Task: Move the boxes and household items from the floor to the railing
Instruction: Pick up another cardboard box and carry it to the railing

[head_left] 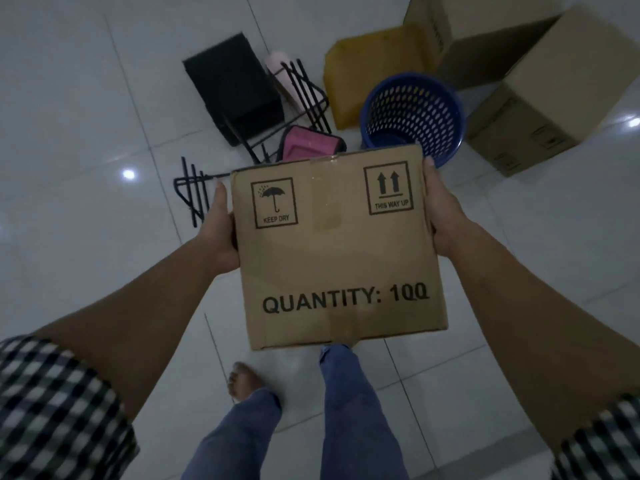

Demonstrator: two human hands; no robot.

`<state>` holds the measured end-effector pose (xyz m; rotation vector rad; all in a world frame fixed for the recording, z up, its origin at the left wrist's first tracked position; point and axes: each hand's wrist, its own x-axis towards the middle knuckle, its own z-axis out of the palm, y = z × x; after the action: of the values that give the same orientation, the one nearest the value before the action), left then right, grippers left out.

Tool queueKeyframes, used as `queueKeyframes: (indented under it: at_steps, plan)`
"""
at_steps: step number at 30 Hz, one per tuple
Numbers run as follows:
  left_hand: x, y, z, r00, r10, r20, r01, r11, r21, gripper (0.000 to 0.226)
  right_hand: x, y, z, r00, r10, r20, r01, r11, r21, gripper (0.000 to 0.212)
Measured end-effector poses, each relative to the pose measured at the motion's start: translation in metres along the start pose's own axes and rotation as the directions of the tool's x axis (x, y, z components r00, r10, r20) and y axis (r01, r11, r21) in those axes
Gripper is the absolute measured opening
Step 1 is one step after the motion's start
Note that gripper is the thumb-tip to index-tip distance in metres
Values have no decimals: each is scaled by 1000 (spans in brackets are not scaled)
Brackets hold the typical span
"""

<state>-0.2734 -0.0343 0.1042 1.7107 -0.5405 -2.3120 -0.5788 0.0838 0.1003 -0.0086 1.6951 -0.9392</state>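
I hold a brown cardboard box (336, 247), printed "QUANTITY: 100", "KEEP DRY" and "THIS WAY UP", in the air above the floor. My left hand (220, 230) grips its left side and my right hand (445, 220) grips its right side, thumbs lying along the edges. Beyond it on the floor stand a blue perforated basket (414, 112), a yellow container (367, 81), a black box (233, 86), a black wire rack (301, 95) with pink items (308, 143), and two larger cardboard boxes (540, 98). No railing is in view.
White glossy floor tiles (86, 116) stretch to the left and lower right. A second piece of black wire rack (192, 192) lies near my left hand. My legs and a bare foot (244, 379) are below the box.
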Motion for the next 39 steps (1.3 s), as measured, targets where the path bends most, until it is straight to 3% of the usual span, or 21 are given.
queueKeyframes:
  at_steps: [6,8,12,14,16,19,21,24,30,39]
  plan:
    - [-122,38,-65,962,255,93,-268,948,173,51,-131,-16,74,987,-157,-31,156,987,-21,56]
    - [-156,48,-94,928,361,95,-374,897,237,39,-165,-22,109,979,-203,-36,202,979,-14,70]
    - [-224,65,-154,836,548,26,-516,771,373,39,-210,-34,184,969,-243,-49,238,967,-88,127]
    - [-252,73,-190,791,611,-30,-548,730,409,48,-239,-42,228,956,-294,4,291,944,-156,128]
    - [-278,80,-223,751,653,-96,-563,710,423,54,-268,-47,269,935,-351,62,355,907,-228,115]
    - [-313,92,-269,702,688,-186,-578,702,416,56,-296,-53,325,897,-418,142,441,849,-290,89]
    - [-335,100,-296,662,712,-234,-600,691,403,57,-309,-57,359,873,-455,178,488,809,-328,83]
    - [-362,111,-332,595,739,-317,-615,672,413,58,-324,-61,409,832,-502,238,555,755,-349,84]
    - [-382,138,-393,481,734,-479,-609,673,420,58,-324,-74,507,793,-472,386,603,700,-383,113]
    - [-349,226,-471,442,652,-616,-511,747,424,54,-266,-128,644,747,-478,462,661,603,-446,84]
